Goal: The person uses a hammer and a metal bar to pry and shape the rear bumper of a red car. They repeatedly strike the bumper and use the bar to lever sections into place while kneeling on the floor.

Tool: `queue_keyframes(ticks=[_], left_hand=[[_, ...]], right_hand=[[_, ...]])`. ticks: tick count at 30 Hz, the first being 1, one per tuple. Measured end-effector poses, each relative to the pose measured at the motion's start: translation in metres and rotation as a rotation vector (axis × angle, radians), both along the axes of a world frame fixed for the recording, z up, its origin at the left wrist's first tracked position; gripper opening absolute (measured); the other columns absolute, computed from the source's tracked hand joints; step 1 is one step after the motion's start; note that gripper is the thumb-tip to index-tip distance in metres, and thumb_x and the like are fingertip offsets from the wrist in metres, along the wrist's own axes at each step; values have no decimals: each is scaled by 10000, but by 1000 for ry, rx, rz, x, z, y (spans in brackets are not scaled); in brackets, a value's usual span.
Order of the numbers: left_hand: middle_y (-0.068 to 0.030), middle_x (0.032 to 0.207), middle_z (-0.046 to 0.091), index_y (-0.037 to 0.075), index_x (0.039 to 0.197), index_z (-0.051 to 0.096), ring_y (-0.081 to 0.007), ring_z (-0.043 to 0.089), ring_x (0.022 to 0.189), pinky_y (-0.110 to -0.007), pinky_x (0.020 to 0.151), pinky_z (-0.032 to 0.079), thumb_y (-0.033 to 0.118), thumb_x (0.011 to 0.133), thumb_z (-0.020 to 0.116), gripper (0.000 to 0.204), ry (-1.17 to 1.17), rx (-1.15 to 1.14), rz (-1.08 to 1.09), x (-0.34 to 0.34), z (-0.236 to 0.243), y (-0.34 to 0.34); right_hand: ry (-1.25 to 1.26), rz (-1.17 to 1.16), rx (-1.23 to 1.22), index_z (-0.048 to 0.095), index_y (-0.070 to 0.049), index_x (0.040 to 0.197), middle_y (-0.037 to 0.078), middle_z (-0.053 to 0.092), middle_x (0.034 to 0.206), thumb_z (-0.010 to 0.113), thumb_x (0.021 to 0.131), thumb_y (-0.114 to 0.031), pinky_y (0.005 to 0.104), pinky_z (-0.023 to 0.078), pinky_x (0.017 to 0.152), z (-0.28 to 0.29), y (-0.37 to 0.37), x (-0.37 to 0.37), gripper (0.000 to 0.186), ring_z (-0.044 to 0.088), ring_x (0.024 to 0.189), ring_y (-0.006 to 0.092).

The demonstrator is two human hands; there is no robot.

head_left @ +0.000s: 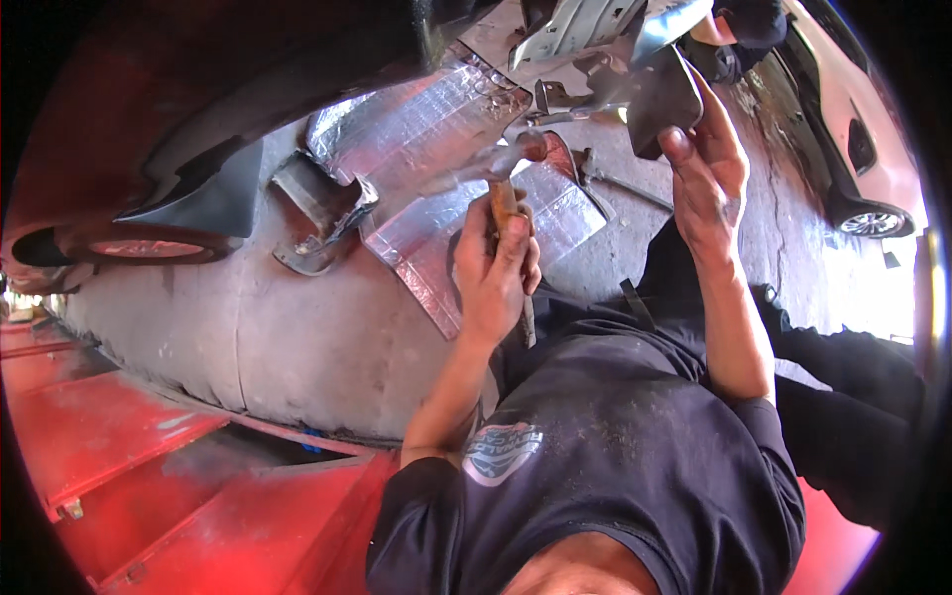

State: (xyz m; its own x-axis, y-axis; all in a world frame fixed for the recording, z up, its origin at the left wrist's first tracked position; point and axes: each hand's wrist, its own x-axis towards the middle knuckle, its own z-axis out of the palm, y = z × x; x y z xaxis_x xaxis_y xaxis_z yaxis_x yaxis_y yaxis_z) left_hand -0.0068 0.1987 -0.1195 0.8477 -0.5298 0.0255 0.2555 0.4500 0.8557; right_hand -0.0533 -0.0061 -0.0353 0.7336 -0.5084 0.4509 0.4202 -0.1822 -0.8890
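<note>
My left hand [499, 260] is wrapped around the wooden handle [503, 198] of a hammer. The hammer's head [486, 164] is smeared by motion above the fist, and the handle's lower end sticks out below it. On the right, my raised right hand [710, 183] grips a dark, flat metal piece [662, 102]. Its thumb lies on the near face, while the other fingers are partly hidden behind the edge. This piece adjoins a pale, bent metal panel [585, 35] at the top; whether they are joined I cannot tell.
Foil-faced sheets [416, 124] lie on the concrete floor beyond my hands, beside bent metal parts [322, 203]. A dark car body [198, 109] overhangs the upper left. Red metal structure [129, 436] spans the lower left. A white car [868, 129] and another person [749, 35] are at right.
</note>
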Motion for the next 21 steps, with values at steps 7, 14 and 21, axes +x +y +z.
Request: queue_keyframes(ticks=[7, 14, 21], left_hand=[[-49, 733, 503, 65, 1307, 427, -110, 489, 540, -255, 466, 432, 394, 1037, 465, 427, 31, -64, -93, 16, 17, 7], [-112, 881, 529, 81, 1278, 414, -181, 524, 639, -336, 515, 459, 376, 1040, 424, 380, -54, -428, 316, 24, 37, -5], [-133, 817, 553, 7, 1230, 420, -248, 530, 697, -365, 655, 424, 253, 1048, 422, 306, -508, 126, 355, 22, 32, -52]], right_hand=[[65, -52, -152, 468, 3, 1431, 103, 636, 1222, 726, 900, -202, 262, 443, 964, -19, -3, 10, 625, 570, 1068, 123], [80, -64, -100, 458, 13, 1432, 84, 625, 1237, 664, 949, -209, 263, 408, 990, -16, 9, 9, 570, 547, 1099, 120], [79, -71, -134, 480, -17, 1430, 52, 644, 1174, 671, 947, -204, 241, 440, 939, -14, 8, 13, 552, 559, 1023, 98]])
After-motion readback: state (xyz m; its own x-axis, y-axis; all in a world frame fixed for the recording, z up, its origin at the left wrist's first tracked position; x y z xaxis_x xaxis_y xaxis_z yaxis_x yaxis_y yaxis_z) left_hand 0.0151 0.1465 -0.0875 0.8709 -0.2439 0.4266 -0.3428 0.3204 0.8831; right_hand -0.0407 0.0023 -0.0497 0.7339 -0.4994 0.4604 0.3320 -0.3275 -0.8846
